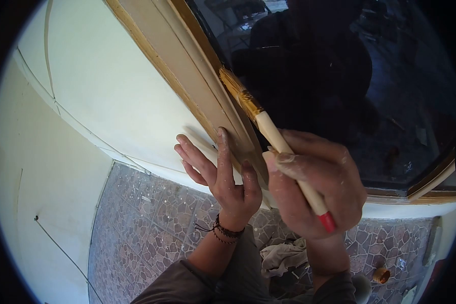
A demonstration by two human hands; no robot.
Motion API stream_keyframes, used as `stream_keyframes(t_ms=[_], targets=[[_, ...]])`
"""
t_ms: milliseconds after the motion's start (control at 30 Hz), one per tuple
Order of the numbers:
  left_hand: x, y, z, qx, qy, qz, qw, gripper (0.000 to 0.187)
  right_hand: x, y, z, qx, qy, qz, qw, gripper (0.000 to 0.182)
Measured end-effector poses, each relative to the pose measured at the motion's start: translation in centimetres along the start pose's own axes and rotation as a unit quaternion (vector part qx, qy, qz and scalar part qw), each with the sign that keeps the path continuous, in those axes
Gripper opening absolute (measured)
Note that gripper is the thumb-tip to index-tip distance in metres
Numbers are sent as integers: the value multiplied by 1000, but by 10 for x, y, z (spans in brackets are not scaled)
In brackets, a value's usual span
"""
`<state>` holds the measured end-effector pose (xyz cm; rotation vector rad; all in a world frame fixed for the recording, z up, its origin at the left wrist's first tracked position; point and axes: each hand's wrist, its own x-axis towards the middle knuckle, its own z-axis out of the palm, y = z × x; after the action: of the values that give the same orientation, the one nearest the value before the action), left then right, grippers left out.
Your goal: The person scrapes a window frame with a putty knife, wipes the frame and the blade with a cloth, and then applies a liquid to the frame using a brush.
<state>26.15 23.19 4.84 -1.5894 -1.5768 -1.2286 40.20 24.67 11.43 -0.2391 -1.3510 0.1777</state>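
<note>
My right hand (319, 182) is closed around the pale wooden handle of a paintbrush (273, 131). The handle has a red end, and the bristles are coated in yellow-brown paint. Its bristle tip meets the brown inner edge of a window frame (197, 71), beside the dark glass (309, 76). My left hand (228, 182) has its fingers spread, and the fingertips rest against the beige face of that frame, below the brush. Paint specks mark both hands.
A white wall (116, 76) runs left of the frame. Below, on the stone-patterned floor (152, 213), lie a crumpled cloth (283, 258) and a small container with brown paint (381, 275). A thin cable (61, 248) hangs at the lower left.
</note>
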Motion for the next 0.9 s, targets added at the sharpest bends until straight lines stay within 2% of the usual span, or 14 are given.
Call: stream_keyframes(t_ms=[133, 233, 400, 533, 633, 833, 900], targets=[[-2, -2, 0, -2, 8, 4, 1000, 57, -4, -3, 9, -20, 15, -10, 1000, 24], [0, 4, -2, -15, 10, -12, 1000, 56, -4, -4, 10, -38, -12, -18, 999, 23], [0, 5, 0, -20, 21, -31, 999, 55, -5, -2, 7, -29, -17, 9, 999, 21], [-2, -2, 3, 0, 20, 5, 1000, 56, 1, -5, 4, -29, -28, 23, 999, 20], [-3, -5, 2, 12, 10, 13, 1000, 58, 4, -5, 2, -65, -34, -5, 997, 18], [1, 1, -1, 15, -1, 15, 1000, 60, 11, 3, -8, -19, -23, 12, 999, 19], [2, 1, -2, 6, 1, 23, 1000, 61, 14, 8, -12, 14, -36, 46, 998, 17]])
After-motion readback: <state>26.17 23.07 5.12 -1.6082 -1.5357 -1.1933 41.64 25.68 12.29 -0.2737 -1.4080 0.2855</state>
